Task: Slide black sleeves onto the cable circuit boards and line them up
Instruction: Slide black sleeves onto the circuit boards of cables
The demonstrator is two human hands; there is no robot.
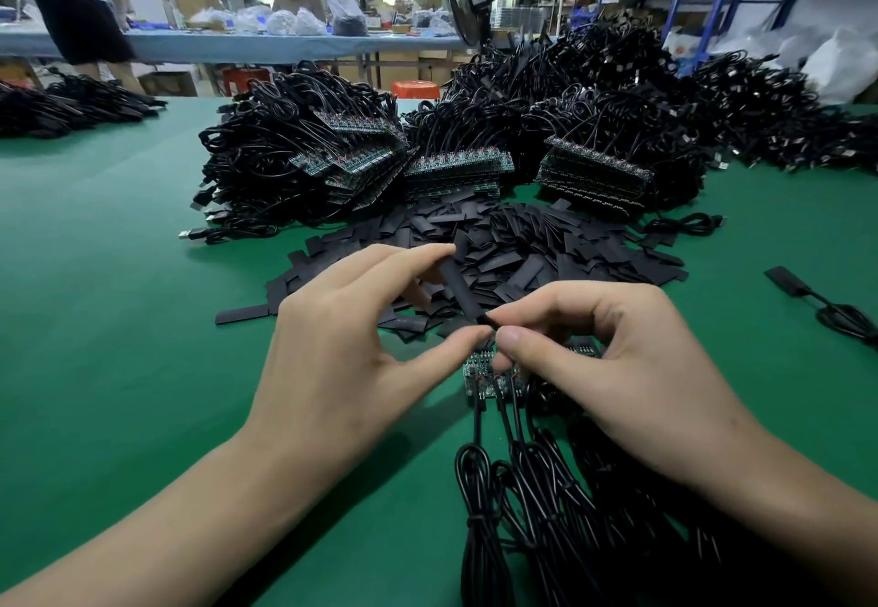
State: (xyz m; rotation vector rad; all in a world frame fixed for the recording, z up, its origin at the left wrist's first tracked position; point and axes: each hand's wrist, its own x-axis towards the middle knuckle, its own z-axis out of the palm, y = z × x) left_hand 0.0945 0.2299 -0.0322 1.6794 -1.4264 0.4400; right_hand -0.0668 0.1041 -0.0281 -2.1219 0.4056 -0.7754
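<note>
Pinching the black sleeve [463, 290] at its near end, the right hand [617, 359] likely opens its mouth. The left hand [351, 340] braces it between thumb and forefinger, above the circuit boards [494, 381].

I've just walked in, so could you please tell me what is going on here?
A person's left hand and right hand pinch one flat black sleeve above a row of small green circuit boards on black cables; it is not yet on a board. A heap of loose black sleeves lies behind.

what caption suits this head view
Left hand and right hand hold a black sleeve over cabled circuit boards; loose sleeve pile behind.
</note>
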